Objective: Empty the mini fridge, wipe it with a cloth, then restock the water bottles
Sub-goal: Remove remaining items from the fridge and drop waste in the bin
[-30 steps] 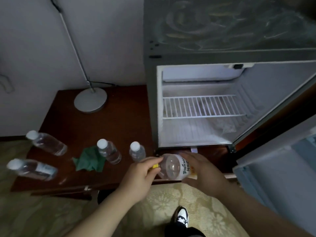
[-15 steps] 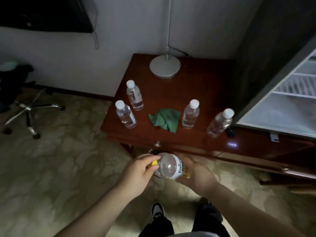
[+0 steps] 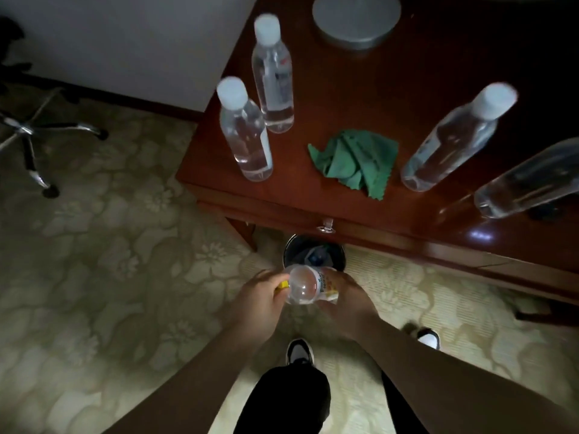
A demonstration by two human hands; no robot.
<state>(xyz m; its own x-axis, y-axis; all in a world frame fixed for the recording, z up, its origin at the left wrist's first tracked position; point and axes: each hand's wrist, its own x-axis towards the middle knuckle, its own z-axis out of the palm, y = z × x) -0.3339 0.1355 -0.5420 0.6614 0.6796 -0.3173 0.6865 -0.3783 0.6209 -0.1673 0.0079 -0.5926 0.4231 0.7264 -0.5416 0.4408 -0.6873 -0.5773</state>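
Observation:
An empty clear Tropicana bottle (image 3: 305, 288) lies sideways between my hands, just above a small dark bin (image 3: 314, 252) under the table edge. My left hand (image 3: 260, 300) grips its yellow cap end. My right hand (image 3: 347, 302) holds the labelled body. Several water bottles stand on the dark wooden table (image 3: 407, 220): two at the left (image 3: 246, 136) (image 3: 274, 73) and two at the right (image 3: 451, 142) (image 3: 529, 186). A crumpled green cloth (image 3: 354, 161) lies between them. The fridge is out of view.
A grey round lamp base (image 3: 357, 17) sits at the table's back. An office chair's chrome legs (image 3: 28, 133) stand on the patterned carpet at the left. A drawer handle (image 3: 326, 227) hangs above the bin. My shoes (image 3: 299, 352) are below.
My view has swung left and down from the open fridge to the table front and the bin. Both hands have kept hold of the Tropicana bottle and carried it over the bin.

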